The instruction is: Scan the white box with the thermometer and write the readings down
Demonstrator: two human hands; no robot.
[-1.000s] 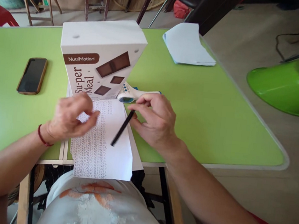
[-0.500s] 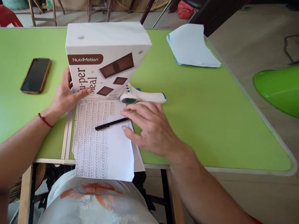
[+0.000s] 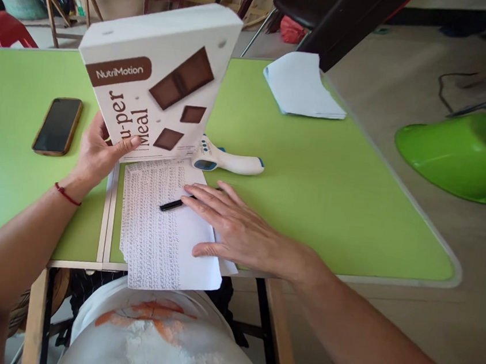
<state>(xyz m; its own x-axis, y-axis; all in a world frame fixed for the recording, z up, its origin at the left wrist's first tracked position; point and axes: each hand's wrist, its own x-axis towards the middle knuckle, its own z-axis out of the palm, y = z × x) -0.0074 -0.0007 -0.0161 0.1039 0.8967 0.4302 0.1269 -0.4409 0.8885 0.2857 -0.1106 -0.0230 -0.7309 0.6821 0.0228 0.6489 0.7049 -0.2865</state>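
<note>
Your left hand [image 3: 97, 155] grips the box [image 3: 155, 93] at lower left | box right of that hand, beyond the paper [image 3: 150, 236] from the table's [image 3: 352, 216] near edge, long axis perhaps upright | your right hand [image 3: 238, 228], spread wide, partly covers the pen [image 3: 172, 204]

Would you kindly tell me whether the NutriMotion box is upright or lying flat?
Upright: the box has its narrow white side uppermost, printed front facing the camera, left hand gripping it.

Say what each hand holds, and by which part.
The left hand holds the box by its lower left corner, thumb on the front. The right hand is spread over the pen and paper, with no grip visible.
</note>
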